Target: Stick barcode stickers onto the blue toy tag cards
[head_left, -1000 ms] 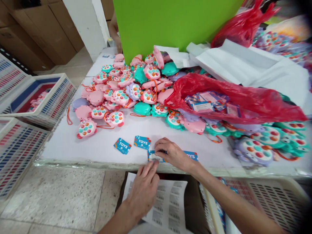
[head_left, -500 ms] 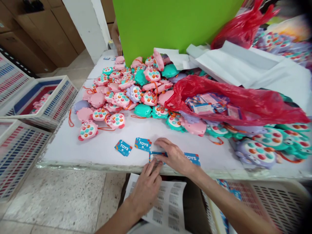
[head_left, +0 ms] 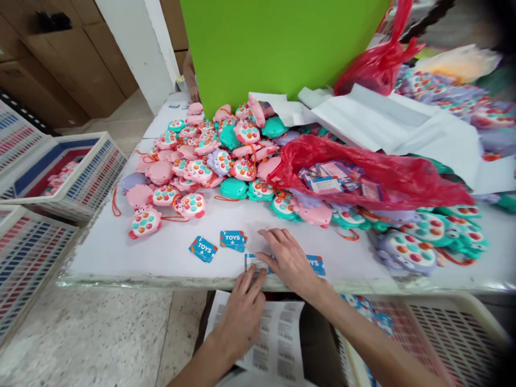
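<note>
At the table's front edge, a blue card [head_left: 251, 262] with a pale sticker-like patch lies flat under my fingertips. My left hand [head_left: 242, 314] reaches up with its fingers stretched out and their tips on the card. My right hand [head_left: 292, 263] has its fingers extended, the thumb apart and touching the card's right part. Partly behind the right wrist is a blue TOYS card [head_left: 316, 264]. Two groups of TOYS cards, one nearer [head_left: 203, 249] and one farther [head_left: 233, 239], lie to the left. A sheet of printed barcode labels [head_left: 278, 333] rests on my lap.
Pink, teal and purple animal toys [head_left: 197, 169] with orange loops are heaped across the table. A red plastic bag [head_left: 403, 185] holds many cards. White baskets stand at left [head_left: 86, 188] and below right [head_left: 447, 333]. A green panel [head_left: 282, 48] rises behind; another person's hand [head_left: 193, 92] shows beside it.
The whole view has shifted slightly. My left fingertips still rest on the card, and my right hand stays over its right side with little visible movement.
</note>
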`<state>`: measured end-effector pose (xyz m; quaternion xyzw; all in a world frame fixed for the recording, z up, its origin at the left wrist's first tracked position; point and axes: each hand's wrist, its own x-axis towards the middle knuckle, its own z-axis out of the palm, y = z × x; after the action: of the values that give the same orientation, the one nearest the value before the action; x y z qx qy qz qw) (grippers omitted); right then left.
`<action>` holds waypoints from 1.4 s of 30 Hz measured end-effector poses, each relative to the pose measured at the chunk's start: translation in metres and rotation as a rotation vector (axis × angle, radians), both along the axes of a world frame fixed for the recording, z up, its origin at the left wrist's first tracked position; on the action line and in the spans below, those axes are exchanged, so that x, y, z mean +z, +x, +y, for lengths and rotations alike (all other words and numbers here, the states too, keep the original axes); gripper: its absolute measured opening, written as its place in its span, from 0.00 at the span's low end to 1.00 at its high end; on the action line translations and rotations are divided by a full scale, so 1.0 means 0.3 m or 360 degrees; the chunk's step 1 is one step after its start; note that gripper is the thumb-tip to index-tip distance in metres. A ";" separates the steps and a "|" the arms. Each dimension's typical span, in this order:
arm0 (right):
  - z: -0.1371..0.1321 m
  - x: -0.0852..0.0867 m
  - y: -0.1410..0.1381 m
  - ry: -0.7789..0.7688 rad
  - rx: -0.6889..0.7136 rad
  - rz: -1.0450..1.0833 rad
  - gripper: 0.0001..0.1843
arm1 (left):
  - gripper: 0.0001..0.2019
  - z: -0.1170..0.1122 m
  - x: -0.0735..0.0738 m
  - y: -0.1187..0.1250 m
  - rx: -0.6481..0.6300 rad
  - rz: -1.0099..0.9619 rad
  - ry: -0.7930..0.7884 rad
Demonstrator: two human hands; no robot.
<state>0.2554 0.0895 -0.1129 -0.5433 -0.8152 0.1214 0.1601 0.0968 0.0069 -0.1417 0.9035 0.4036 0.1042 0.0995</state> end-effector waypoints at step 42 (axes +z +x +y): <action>-0.344 0.041 0.129 -0.0162 -0.0145 0.1140 0.11 | 0.14 0.045 0.305 0.015 0.0598 -0.0539 -0.1144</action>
<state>0.2943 -0.0137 -0.1006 -0.5093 -0.6752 0.3372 0.4135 0.1014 0.0203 -0.0503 0.6925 0.5496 0.1200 0.4517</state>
